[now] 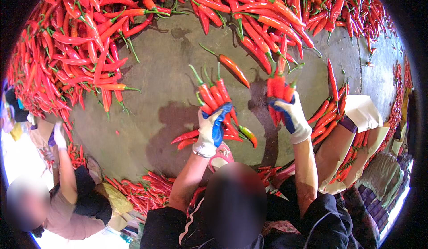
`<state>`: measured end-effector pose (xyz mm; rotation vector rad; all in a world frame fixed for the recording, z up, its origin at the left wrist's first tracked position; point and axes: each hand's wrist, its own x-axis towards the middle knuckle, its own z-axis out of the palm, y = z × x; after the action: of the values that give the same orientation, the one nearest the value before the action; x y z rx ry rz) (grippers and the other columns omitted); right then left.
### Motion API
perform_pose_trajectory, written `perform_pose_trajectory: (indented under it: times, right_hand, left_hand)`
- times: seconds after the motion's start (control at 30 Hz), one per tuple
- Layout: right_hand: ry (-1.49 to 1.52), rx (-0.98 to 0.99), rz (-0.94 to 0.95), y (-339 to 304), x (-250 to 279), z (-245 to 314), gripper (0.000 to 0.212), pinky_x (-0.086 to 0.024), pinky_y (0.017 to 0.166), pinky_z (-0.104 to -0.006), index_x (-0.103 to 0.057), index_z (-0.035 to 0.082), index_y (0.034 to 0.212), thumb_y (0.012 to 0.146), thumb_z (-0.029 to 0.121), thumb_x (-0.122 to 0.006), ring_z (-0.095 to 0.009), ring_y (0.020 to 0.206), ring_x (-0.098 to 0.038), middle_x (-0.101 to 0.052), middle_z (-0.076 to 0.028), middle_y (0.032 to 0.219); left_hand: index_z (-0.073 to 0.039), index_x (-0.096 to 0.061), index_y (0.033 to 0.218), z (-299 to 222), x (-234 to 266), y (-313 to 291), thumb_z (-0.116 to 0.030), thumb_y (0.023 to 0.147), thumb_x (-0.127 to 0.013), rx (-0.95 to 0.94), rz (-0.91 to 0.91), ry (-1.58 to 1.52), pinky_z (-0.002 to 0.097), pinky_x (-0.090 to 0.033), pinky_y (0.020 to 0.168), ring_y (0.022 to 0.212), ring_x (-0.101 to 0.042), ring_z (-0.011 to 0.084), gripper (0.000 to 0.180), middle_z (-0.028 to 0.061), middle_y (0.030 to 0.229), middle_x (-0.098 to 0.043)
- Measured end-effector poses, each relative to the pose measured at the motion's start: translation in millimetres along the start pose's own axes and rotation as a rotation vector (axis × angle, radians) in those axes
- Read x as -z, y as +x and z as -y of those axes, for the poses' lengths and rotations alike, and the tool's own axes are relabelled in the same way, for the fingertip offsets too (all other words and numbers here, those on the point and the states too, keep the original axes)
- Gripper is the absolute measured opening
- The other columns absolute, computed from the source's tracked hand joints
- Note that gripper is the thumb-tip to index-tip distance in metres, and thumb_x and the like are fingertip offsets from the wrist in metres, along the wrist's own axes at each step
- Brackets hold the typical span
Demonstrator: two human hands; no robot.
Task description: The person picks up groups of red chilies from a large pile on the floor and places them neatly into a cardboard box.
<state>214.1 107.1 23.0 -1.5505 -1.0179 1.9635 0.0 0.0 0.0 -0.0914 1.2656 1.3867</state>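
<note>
Over the grey surface [133,97], glossy red, green-stemmed chillies [216,93] in the tight grip of left hand [210,128] and right hand [293,117].

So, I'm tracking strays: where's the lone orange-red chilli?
The chilli lies upper centre in the head view, beyond the red chillies in the blue-and-white-gloved left hand.

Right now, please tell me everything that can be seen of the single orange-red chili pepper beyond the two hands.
The orange-red chili pepper looks slender, smooth and glossy. Its long, thin green stem points to the picture's upper left, its narrow tip to the lower right. It lies on the grey surface, sideways between the left hand and right hand; neither touches it.
</note>
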Motion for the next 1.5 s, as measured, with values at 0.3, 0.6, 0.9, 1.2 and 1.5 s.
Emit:
perform_pose_trajectory:
  times: [0.3, 0.6, 0.9, 1.2, 1.5]
  right_hand:
    - [-0.188, 0.157, 0.029, 23.4, -46.2, 51.5, 0.048, -0.048, 0.080, -0.0250, -0.058, 0.001, 0.116, 0.070, 0.008, -0.072, -0.010, 0.086, -0.059, -0.063, -0.002, 0.098]
    - [-0.635, 0.018, 0.401, 25.9, -82.2, 42.0, 0.056, -0.049, 0.081, -0.0408, -0.061, 0.006, 0.109, 0.062, 0.032, -0.076, -0.038, 0.089, -0.064, -0.066, -0.021, 0.093]
    - [-0.938, 0.178, -0.510, 42.2, -64.7, 39.2, 0.074, -0.052, 0.080, -0.0430, -0.050, 0.011, 0.129, 0.063, 0.030, -0.079, -0.038, 0.090, -0.065, -0.067, -0.020, 0.098]
    - [-0.260, 0.057, 0.037, 15.7, -19.8, 14.9, 0.045, -0.049, 0.078, -0.0289, -0.060, 0.000, 0.111, 0.070, 0.015, -0.074, -0.016, 0.081, -0.062, -0.065, -0.005, 0.093]
    - [-0.874, 0.283, -0.122, 21.2, -46.5, 48.6, 0.061, -0.050, 0.085, -0.0370, -0.059, 0.000, 0.115, 0.061, 0.021, -0.081, -0.030, 0.092, -0.066, -0.068, -0.017, 0.099]
  left_hand:
    - [-0.001, -0.065, 0.101, -21.2, -12.8, 20.7, -0.005, 0.083, -0.066, -0.057, -0.140, 0.071, 0.0356, -0.054, 0.073, 0.085, -0.066, 0.0205, 0.018, 0.0090, 0.095, -0.067]
    - [-0.002, -0.050, 0.128, -72.9, -25.7, 6.9, 0.002, 0.080, -0.066, -0.327, -0.144, -0.110, 0.0391, -0.055, 0.080, 0.095, -0.065, 0.0269, 0.050, 0.0147, 0.114, -0.063]
    - [0.000, -0.060, 0.112, -37.6, -30.8, 25.1, 0.002, 0.077, -0.070, -0.114, 0.004, -0.025, 0.0350, -0.055, 0.077, 0.087, -0.067, 0.0217, 0.036, 0.0103, 0.099, -0.067]
    - [-0.001, -0.060, 0.114, -4.9, 53.0, 8.1, 0.006, 0.082, -0.062, -0.218, -0.029, 0.077, 0.0381, -0.056, 0.082, 0.092, -0.066, 0.0235, 0.032, 0.0120, 0.104, -0.066]
    - [-0.001, -0.068, 0.096, -33.7, -10.6, 7.2, 0.002, 0.076, -0.072, -0.030, -0.122, 0.372, 0.0233, -0.046, 0.058, 0.064, -0.059, 0.0086, 0.021, 0.0012, 0.081, -0.068]
